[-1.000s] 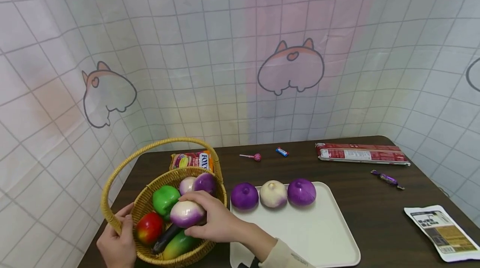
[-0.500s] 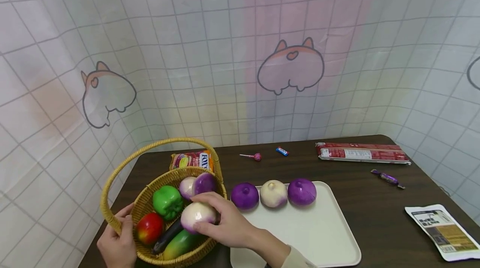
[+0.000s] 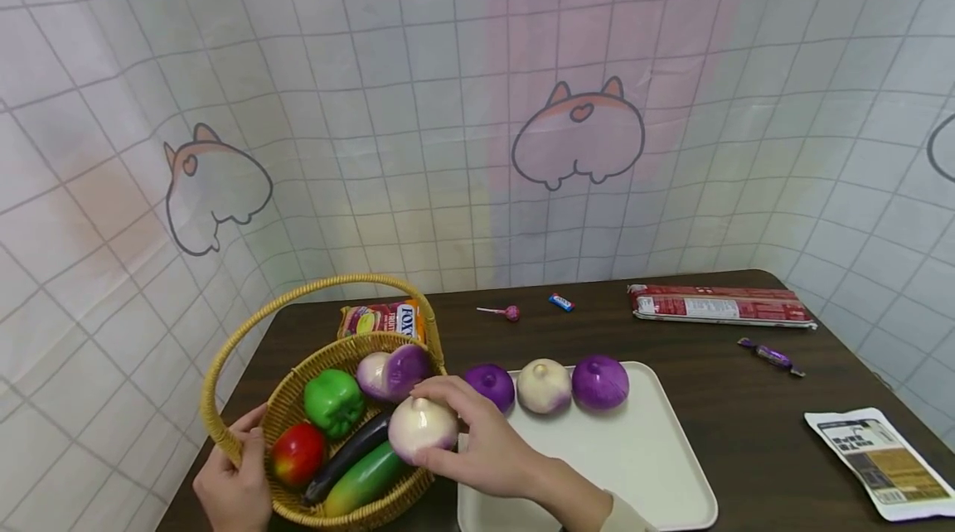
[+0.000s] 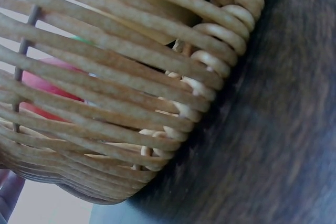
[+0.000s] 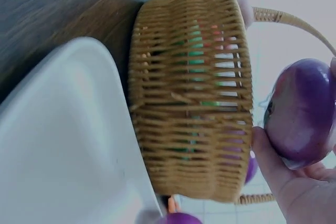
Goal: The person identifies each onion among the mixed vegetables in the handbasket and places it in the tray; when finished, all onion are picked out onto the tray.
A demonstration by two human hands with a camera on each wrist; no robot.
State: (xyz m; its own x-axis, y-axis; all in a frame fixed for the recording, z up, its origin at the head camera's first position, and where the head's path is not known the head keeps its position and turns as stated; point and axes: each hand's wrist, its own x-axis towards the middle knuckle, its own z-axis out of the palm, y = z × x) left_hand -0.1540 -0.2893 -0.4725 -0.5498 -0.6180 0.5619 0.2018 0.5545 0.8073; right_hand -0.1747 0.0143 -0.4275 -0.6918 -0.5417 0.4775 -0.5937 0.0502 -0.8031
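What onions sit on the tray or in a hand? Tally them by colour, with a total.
Purple onions on the tray: 2
Pale onion on the tray: 1
White-and-purple onion held by the right hand: 1
Total: 4

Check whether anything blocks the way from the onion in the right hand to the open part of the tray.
Nothing visible does. The right hand holds the onion over the basket rim, beside the tray, whose near part is bare; three onions line its far edge.
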